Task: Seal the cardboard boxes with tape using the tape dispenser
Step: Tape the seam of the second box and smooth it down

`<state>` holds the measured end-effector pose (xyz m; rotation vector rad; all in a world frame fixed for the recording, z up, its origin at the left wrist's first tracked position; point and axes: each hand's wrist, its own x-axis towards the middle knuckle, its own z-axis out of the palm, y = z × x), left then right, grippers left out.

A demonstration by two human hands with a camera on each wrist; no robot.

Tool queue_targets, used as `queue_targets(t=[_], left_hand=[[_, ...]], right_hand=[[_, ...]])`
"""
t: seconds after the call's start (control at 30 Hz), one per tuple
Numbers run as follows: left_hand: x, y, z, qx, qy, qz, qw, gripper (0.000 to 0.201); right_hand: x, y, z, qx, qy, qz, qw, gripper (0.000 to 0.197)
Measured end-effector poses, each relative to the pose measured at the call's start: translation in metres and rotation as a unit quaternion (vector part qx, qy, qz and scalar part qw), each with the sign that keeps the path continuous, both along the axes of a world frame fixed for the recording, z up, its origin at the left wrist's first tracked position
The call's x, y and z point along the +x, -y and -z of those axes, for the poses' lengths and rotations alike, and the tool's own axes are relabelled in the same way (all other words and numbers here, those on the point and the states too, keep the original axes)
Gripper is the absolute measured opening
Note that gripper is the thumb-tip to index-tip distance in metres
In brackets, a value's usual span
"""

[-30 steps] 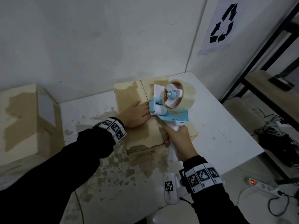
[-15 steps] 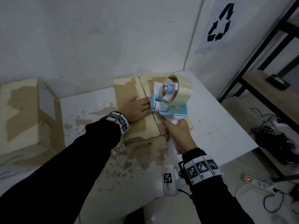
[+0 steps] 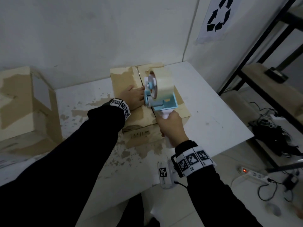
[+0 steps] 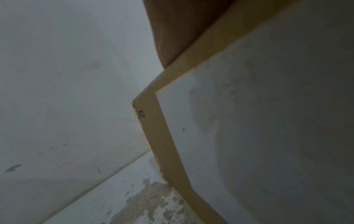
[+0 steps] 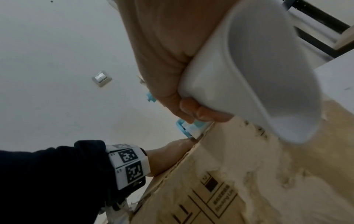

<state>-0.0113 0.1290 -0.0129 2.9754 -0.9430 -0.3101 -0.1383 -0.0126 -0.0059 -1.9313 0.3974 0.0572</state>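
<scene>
A worn cardboard box (image 3: 124,79) sits on the white table (image 3: 213,122) against the back wall, its two top flaps meeting at a centre seam. My left hand (image 3: 132,99) lies flat with straight fingers on the left flap. My right hand (image 3: 172,128) grips the white handle (image 5: 249,68) of a blue tape dispenser (image 3: 160,95) carrying a roll of tan tape (image 3: 164,81). The dispenser's front end rests on the seam beside my left fingertips. In the left wrist view only the box edge (image 4: 162,136) and my palm show.
A second, larger cardboard box (image 3: 24,104) stands at the left. The table's right edge drops to a floor with a power strip (image 3: 255,174) and cables. A black metal shelf frame (image 3: 262,54) stands on the right. A recycling sign (image 3: 218,15) hangs on the wall.
The dispenser has tilted so the tape roll stands more upright over the seam, and my right hand has shifted slightly along the box. My left hand stays flat on the left flap.
</scene>
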Motion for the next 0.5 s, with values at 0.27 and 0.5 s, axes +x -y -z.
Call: queue_targets(t=[0.27, 0.5], left_hand=[[-0.004, 0.003, -0.009, -0.003, -0.023, -0.006, 1.0, 0.041], [0.002, 0.003, 0.0, 0.009, -0.025, 0.001, 1.0, 0.047]], right_hand=[[-0.034, 0.012, -0.004, -0.001, 0.001, -0.003, 1.0, 0.01], [-0.079, 0.023, 0.002, -0.016, -0.006, 0.011, 1.0, 0.008]])
